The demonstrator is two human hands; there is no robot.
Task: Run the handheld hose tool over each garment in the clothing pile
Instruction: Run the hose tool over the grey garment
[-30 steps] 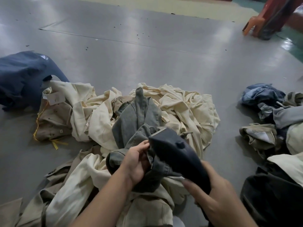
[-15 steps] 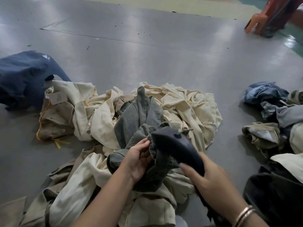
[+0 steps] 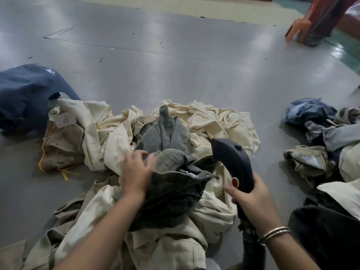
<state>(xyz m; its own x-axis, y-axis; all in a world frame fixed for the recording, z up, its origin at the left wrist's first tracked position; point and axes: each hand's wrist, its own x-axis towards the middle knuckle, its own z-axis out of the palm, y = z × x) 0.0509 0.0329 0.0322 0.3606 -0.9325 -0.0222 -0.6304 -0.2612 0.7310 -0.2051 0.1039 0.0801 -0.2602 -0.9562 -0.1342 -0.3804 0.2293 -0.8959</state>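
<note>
While the dark steamer head [image 3: 232, 162] with its red button stands just right of the grey jeans [image 3: 171, 184] atop the cream pile [image 3: 220, 129], the right hand [image 3: 251, 199] grips its handle; the left hand [image 3: 136, 172] clutches the jeans.
</note>
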